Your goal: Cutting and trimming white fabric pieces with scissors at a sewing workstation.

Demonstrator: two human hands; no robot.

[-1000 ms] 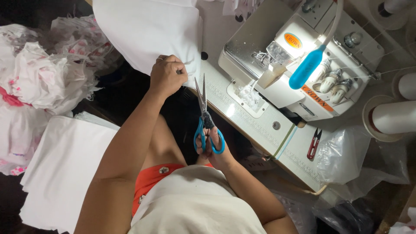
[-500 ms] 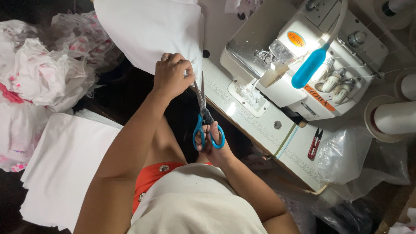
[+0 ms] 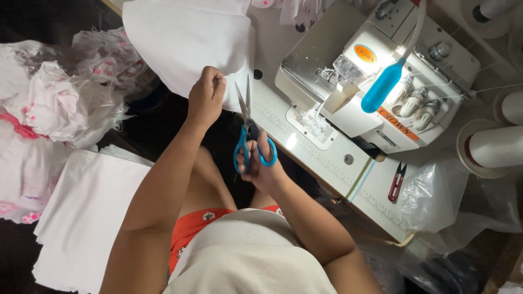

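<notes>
My left hand [image 3: 205,97] pinches the lower edge of a white fabric piece [image 3: 190,43] that hangs off the table's near edge. My right hand [image 3: 261,166] grips blue-handled scissors [image 3: 246,130], fingers through the loops. The blades are slightly apart and point up at the fabric's lower right corner, just right of my left hand. The blade tips sit at the cloth edge.
A white overlock sewing machine [image 3: 376,81] with a blue lamp [image 3: 384,87] stands on the table at right. Small red thread snips [image 3: 396,182] lie near clear plastic bags [image 3: 441,201]. Thread cones [image 3: 490,147] stand far right. White folded cloth [image 3: 81,218] and patterned garments [image 3: 49,109] lie at left.
The scissors have risen towards the fabric's corner and their blades have parted a little. My left hand has kept its hold on the cloth edge.
</notes>
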